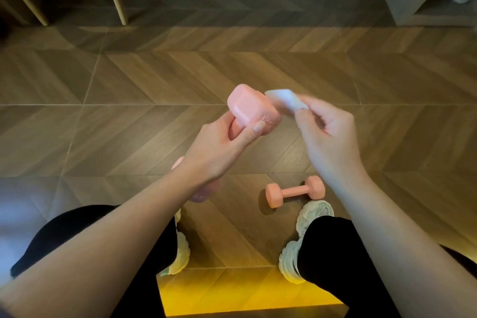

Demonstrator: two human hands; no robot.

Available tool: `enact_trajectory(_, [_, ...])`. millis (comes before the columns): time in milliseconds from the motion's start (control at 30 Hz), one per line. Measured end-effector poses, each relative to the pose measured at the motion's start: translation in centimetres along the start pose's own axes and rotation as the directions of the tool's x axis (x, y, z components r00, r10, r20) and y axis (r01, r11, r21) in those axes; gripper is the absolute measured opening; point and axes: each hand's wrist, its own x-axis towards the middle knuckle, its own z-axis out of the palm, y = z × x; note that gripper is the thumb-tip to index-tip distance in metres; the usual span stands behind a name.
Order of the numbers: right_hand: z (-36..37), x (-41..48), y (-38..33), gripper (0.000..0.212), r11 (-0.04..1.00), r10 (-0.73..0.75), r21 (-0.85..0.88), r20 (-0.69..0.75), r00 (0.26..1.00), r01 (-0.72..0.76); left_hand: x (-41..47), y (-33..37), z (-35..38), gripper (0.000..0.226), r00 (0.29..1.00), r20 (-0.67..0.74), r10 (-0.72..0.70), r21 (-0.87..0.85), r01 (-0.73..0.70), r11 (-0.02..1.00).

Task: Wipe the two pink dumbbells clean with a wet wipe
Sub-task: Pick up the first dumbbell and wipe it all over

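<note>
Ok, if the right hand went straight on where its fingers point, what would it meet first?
Probably the pink dumbbell in the left hand; the wet wipe in the right hand is just beside its head, depth unclear.

One head-worn wide-angle view looks steeply down, close over both forearms, onto the floor [232, 72] ahead.

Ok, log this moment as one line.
left grip: holds raised dumbbell by handle | right grip: pinches wet wipe at its head, contact unclear | second dumbbell: lying on floor
</note>
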Motion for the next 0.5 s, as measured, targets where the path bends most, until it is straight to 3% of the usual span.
enact_trajectory(167, [0.5,-1.3,1.2,0.036,0.997,-0.039,-0.061,0.070,0.997,0.044,0.0,0.0,-0.2,0.057,1.000,-0.015,-0.010,0.018,0.010,1.000])
enact_trajectory(367, [1.1,-0.9,1.7,0.035,0.999,-0.002,-0.036,0.095,0.995,0.006,-0.7,-0.3,-0.4,0.049,0.995,-0.022,0.097,0.100,-0.094,0.991])
enact_trajectory(500, [1.0,-0.8,1.7,0.035,1.000,0.008,-0.003,0.118,0.993,-0.007,-0.9,-0.7,-0.7,0.051,0.987,0.050,0.154,0.199,-0.160,0.967])
